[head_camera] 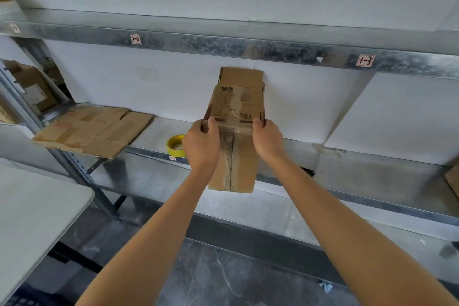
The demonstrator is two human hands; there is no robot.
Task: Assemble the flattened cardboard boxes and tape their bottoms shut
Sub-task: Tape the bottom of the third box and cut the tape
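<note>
A brown cardboard box (237, 107) with old tape and a printed label is held up in front of the metal shelf (347, 156). My left hand (201, 144) grips its left edge and my right hand (267, 139) grips its right edge, thumbs on the near face. A flap sticks up at its far end. A roll of yellow tape (175, 145) lies on the shelf just left of my left hand. Flattened cardboard boxes (92, 129) lie stacked on the shelf's left end, overhanging the front edge.
A white table (32, 211) stands at the lower left. A dark object (308, 171) lies on the shelf behind my right forearm. More cardboard (32, 87) leans at the far left, and a cardboard corner (453, 179) shows at the right edge. White panels back the shelf.
</note>
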